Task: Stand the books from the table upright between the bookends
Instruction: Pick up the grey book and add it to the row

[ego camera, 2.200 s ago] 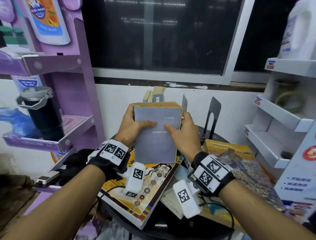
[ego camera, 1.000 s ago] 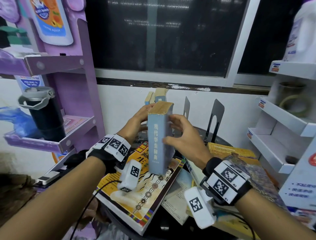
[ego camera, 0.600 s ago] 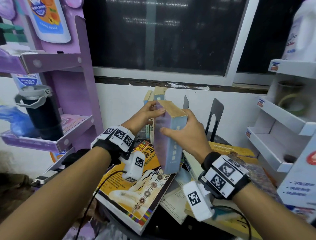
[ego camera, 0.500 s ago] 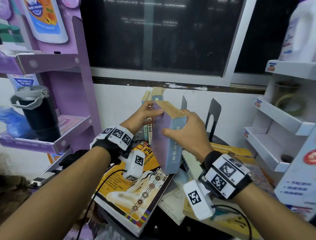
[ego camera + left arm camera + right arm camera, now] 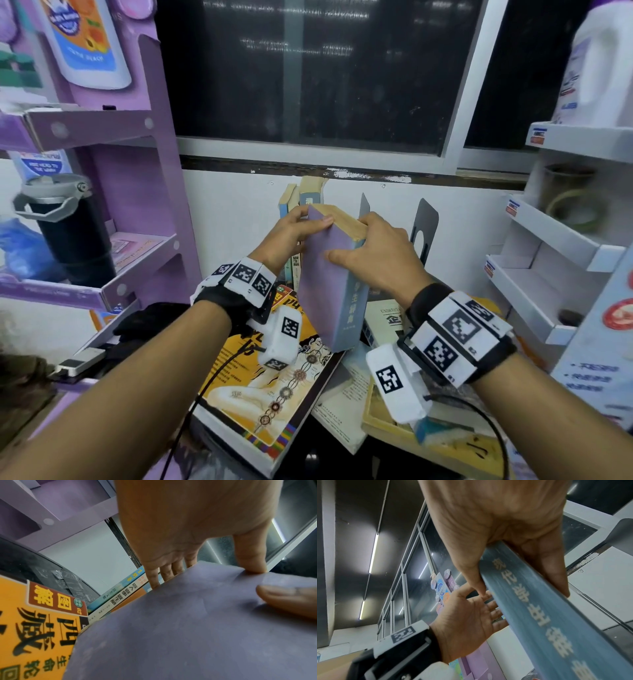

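Observation:
A thick grey-blue book [image 5: 330, 284] hangs upright and slightly tilted above the table, spine toward me. My right hand [image 5: 371, 255] grips it across the spine [image 5: 530, 601], thumb on the left cover, fingers on the right cover. My left hand [image 5: 291, 233] holds its upper far corner, with the thumb [image 5: 252, 559] on the top edge and the fingers [image 5: 163, 574] going behind the far edge. Just left of it a few books [image 5: 301, 195] stand against the wall. Two dark metal bookends [image 5: 424, 226] rise behind my right hand; their bases are hidden.
A large orange book [image 5: 260, 394] lies flat under my left wrist, and more books [image 5: 383, 320] lie piled at the right on the round black table [image 5: 34, 563]. A purple shelf with a black flask [image 5: 68, 236] stands left. White shelves [image 5: 548, 274] stand right.
The book went from cover facing me to spine facing me. Both hands carried it up and forward, close beside the standing books.

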`<act>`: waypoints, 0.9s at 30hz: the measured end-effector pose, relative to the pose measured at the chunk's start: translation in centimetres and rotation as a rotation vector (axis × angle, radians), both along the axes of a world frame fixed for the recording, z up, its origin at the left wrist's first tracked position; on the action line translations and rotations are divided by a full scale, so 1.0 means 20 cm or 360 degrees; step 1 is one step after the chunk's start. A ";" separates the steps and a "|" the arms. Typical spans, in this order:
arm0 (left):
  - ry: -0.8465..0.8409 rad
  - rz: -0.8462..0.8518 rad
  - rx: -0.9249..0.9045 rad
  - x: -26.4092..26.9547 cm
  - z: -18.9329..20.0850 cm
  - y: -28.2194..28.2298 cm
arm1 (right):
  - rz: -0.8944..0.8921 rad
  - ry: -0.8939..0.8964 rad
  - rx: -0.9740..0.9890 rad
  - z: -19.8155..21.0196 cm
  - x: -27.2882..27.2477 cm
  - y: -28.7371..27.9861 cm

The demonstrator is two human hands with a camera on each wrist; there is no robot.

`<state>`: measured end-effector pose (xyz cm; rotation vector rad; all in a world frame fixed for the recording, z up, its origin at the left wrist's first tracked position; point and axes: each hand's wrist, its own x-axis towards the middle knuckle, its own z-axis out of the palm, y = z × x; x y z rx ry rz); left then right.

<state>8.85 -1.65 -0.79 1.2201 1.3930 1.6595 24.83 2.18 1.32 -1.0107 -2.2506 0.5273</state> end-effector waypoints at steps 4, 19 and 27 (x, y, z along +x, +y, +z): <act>-0.0017 0.0030 -0.0008 0.01 0.01 0.00 | -0.0032 0.0070 0.0042 -0.02 0.00 0.00; 0.0146 0.0517 0.0140 -0.14 0.13 0.09 | -0.0120 0.0126 0.0079 0.03 0.01 0.17; 0.0178 0.0632 -0.0032 -0.18 0.16 0.22 | -0.0222 0.0128 0.0071 0.07 -0.04 0.30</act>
